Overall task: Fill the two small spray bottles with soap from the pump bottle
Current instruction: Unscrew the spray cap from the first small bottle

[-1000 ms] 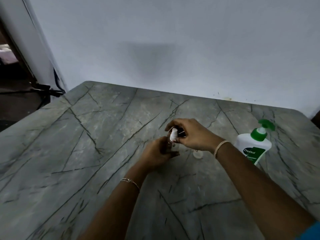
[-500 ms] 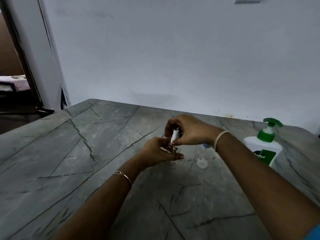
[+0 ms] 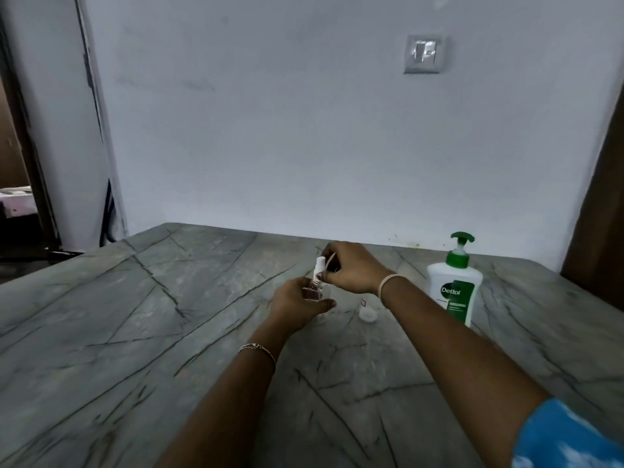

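Observation:
My left hand (image 3: pixel 297 304) grips a small clear spray bottle (image 3: pixel 319 292) standing on the grey marble table (image 3: pixel 135 332). My right hand (image 3: pixel 351 266) pinches that bottle's white spray cap (image 3: pixel 319 268) right at the neck. A second small clear bottle (image 3: pixel 367 310) stands just to the right, partly hidden behind my right wrist, with no hand on it. The white pump bottle (image 3: pixel 454 288) with a green pump and green label stands further right.
A pale wall runs along the table's far edge, with a light switch (image 3: pixel 423 54) high up. A dark doorway (image 3: pixel 20 197) opens at the left. A brown panel (image 3: pixel 604 214) stands at the right.
The camera has tilted up, so table and hands sit lower in view. My right hand has lifted slightly with the white cap at the bottle's neck. The left hand still holds the bottle.

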`<state>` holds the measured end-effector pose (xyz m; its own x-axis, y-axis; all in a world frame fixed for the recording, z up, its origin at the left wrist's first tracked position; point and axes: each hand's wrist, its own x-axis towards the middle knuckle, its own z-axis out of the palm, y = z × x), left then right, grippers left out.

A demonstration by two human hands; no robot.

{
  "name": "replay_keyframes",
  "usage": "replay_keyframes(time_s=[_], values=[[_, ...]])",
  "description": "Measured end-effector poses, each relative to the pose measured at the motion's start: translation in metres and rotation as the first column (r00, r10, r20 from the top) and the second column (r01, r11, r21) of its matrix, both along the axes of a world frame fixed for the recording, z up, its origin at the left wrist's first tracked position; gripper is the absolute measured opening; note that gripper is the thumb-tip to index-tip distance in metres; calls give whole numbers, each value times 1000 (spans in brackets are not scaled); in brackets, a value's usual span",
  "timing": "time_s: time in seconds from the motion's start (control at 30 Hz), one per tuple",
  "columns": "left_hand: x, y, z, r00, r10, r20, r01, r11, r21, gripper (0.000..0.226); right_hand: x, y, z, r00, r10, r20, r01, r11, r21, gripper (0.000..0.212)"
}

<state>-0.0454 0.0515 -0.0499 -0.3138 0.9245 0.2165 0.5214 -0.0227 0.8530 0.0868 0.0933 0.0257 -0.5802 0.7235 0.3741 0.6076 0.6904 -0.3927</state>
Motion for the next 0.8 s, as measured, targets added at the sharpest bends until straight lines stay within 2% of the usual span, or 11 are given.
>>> replay_keyframes(time_s=[0.17,0.27,0.37,0.53,0.67,0.8], values=[[5,-1,-3,996,53,-66,-50,998,42,32,-8,-6,-22,971,-104,-214,104,994,-12,32],[6,2,-6,993,62,-96,-57,997,53,32,-12,-8,-30,931,-157,-330,153,987,-39,41],[4,3,-8,994,54,-90,-49,997,54,35,-13,-5,-34,891,-170,-420,155,985,-70,40],[2,2,-9,995,54,-89,-50,997,51,32,0,3,-31,923,-55,-380,-32,975,-220,36],[3,0,-7,995,49,-86,-45,998,48,34,11,1,-26,930,-48,-366,-10,988,-156,24],[2,1,-4,994,22,-105,-21,1000,13,34,3,-3,-22,948,-44,-314,13,995,-101,36]])
